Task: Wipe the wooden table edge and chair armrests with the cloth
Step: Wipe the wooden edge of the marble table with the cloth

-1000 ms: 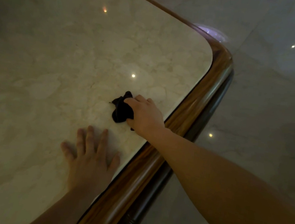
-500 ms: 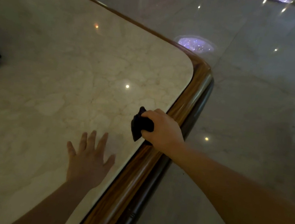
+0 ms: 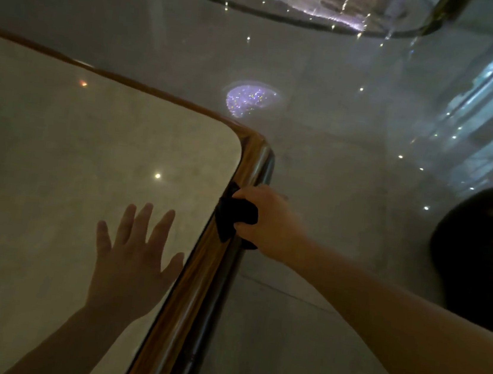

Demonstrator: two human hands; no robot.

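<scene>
A marble-topped table (image 3: 55, 163) has a rounded wooden edge (image 3: 181, 303) running from the bottom middle up to a curved corner. My right hand (image 3: 269, 220) grips a black cloth (image 3: 234, 216) and presses it onto the wooden edge just below that corner, fingers wrapped over the rim's outer side. My left hand (image 3: 133, 260) rests flat on the marble with fingers spread, close to the wooden edge and holding nothing. No chair armrest is clearly visible.
Glossy tiled floor (image 3: 350, 168) lies to the right of the table, with ceiling-light reflections. A dark rounded object (image 3: 485, 253) stands on the floor at the right. A curved glass or metal structure (image 3: 292, 3) crosses the top.
My right hand carried the cloth from the marble top rightward onto the wooden edge. The view tilted up, showing more floor. My left hand stayed flat on the marble.
</scene>
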